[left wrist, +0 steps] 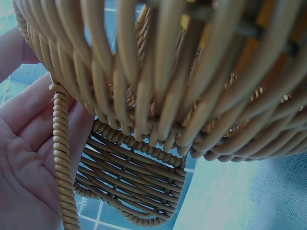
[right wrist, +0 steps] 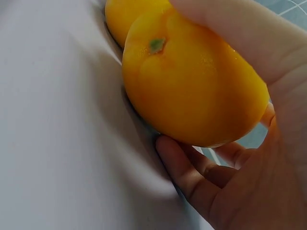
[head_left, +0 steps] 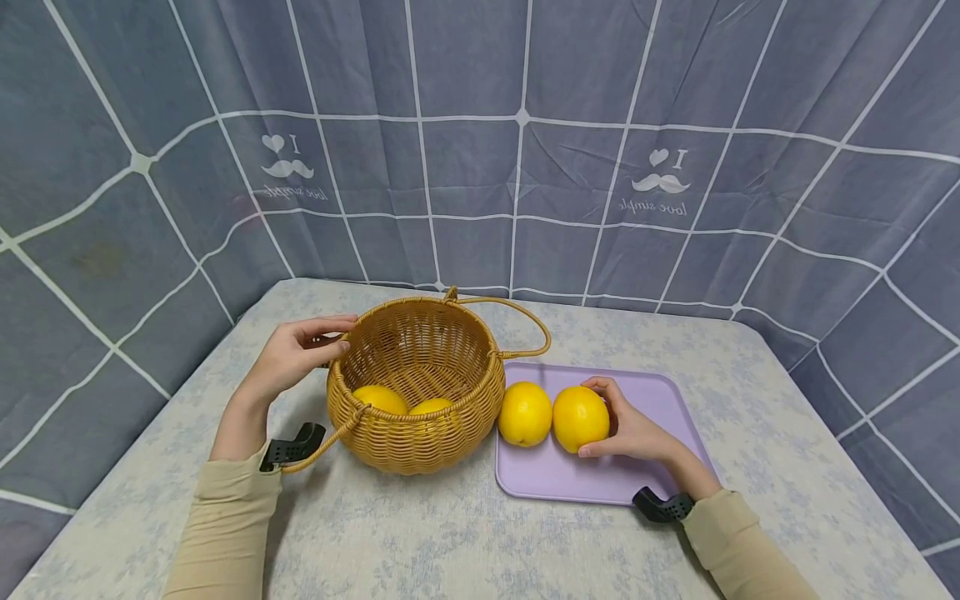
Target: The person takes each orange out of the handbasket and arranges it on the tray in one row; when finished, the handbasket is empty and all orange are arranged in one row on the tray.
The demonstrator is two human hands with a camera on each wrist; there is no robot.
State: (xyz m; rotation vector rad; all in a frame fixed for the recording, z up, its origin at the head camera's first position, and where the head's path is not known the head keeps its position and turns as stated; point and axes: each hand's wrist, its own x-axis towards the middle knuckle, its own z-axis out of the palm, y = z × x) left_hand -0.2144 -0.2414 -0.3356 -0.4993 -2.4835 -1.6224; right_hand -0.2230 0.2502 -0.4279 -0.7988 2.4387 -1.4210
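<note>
A round wicker basket stands on the table with two yellow lemons inside. My left hand rests against its left rim, fingers relaxed, and the wicker wall fills the left wrist view beside my palm. Right of the basket lies a lilac tray with two lemons. My right hand curls round the right lemon, seen close in the right wrist view. The other lemon touches it on the left.
The basket's looped handle hangs over its back right side. A grey-blue curtain with a white grid closes off the back and both sides. The table has a pale floral cloth.
</note>
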